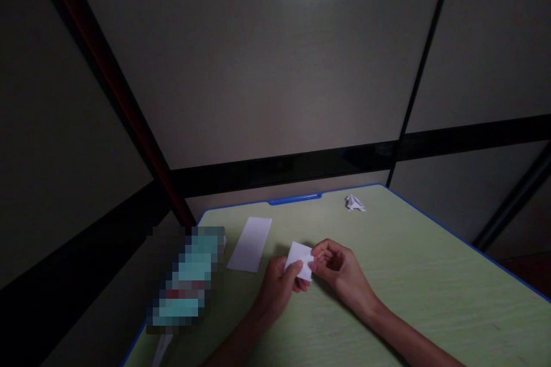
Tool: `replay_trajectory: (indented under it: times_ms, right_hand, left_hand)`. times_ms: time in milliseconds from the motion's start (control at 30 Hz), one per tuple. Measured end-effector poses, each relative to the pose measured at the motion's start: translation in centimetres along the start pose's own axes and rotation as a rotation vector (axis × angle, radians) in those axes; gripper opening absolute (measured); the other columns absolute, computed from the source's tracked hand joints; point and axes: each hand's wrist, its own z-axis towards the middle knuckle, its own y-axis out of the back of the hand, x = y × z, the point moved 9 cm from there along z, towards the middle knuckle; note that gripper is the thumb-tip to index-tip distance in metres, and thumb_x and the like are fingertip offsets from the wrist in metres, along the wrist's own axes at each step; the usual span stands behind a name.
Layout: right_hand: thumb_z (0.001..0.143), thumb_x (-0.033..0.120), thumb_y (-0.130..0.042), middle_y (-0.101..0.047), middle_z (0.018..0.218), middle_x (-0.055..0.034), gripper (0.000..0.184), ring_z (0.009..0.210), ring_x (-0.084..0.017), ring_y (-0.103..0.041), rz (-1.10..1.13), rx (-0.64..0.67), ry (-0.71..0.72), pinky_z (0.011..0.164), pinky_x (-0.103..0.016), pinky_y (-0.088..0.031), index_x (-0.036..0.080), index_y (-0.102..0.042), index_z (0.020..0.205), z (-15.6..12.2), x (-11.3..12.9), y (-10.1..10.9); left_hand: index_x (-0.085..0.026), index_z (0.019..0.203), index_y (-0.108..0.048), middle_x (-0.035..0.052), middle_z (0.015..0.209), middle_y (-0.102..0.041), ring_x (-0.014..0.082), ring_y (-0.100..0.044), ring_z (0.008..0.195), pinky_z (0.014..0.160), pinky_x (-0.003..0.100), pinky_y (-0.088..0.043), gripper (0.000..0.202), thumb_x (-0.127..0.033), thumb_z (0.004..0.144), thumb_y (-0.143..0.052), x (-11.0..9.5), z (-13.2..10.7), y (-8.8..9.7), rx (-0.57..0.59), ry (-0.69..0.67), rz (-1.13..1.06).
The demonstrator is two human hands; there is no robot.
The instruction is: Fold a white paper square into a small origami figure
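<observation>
A small folded white paper (pixel 300 258) is held just above the green tabletop (pixel 422 281). My left hand (pixel 279 287) pinches its lower left edge with closed fingers. My right hand (pixel 338 269) grips its right edge, fingers curled around it. Both hands meet over the middle of the table.
A white paper strip (pixel 251 243) lies flat to the left of my hands. A small folded paper figure (pixel 354 203) sits near the table's far edge. A blurred-out patch (pixel 187 278) covers the table's left side. The table has a blue rim (pixel 295 199) and stands against panelled walls.
</observation>
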Motion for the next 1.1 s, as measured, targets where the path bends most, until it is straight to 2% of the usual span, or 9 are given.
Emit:
replay_trajectory:
  times_ms: [133, 367, 833, 1100]
  right_hand:
    - [0.052, 0.026, -0.064, -0.044, 0.051, 0.0055, 0.023, 0.045, -0.006, -0.039, 0.008, -0.013, -0.004, 0.042, -0.019, -0.03, 0.015, -0.045, 0.062, 0.2, -0.3, 0.2]
    - [0.055, 0.026, -0.062, -0.043, 0.052, 0.0058, 0.025, 0.046, -0.007, -0.04, -0.001, -0.018, 0.036, 0.044, -0.019, -0.032, 0.017, -0.04, 0.065, 0.0, 0.1, 0.0]
    - [0.06, 0.014, -0.056, -0.044, 0.056, 0.0049, 0.016, 0.049, -0.006, -0.04, -0.052, -0.027, 0.077, 0.046, -0.018, -0.033, 0.017, -0.042, 0.068, -0.3, 0.7, 0.3]
    - [0.061, 0.012, -0.054, -0.043, 0.056, 0.0052, 0.017, 0.049, -0.007, -0.04, -0.075, -0.01, 0.082, 0.046, -0.018, -0.032, 0.017, -0.04, 0.07, -0.3, 0.4, 0.2]
  left_hand:
    - [-0.01, 0.055, -0.055, 0.0011, 0.041, -0.054, 0.0085, -0.047, 0.036, 0.036, 0.018, -0.033, 0.032, -0.035, 0.068, -0.04, 0.3, 0.2, -0.1, 0.012, -0.005, -0.008]
    - [-0.01, 0.06, -0.056, -0.0003, 0.045, -0.054, 0.0081, -0.047, 0.037, 0.035, 0.017, -0.033, 0.021, -0.03, 0.062, -0.05, 0.5, 0.4, 0.3, 0.009, -0.019, -0.034]
    - [-0.01, 0.058, -0.056, -0.0007, 0.042, -0.053, 0.0072, -0.045, 0.035, 0.036, 0.017, -0.032, 0.02, -0.028, 0.063, -0.049, 0.7, 0.3, 0.0, 0.034, -0.008, -0.02]
    - [-0.009, 0.055, -0.055, -0.0009, 0.04, -0.052, 0.0071, -0.044, 0.035, 0.036, 0.017, -0.032, 0.022, -0.029, 0.063, -0.048, 0.6, 0.2, -0.1, 0.033, -0.005, 0.018]
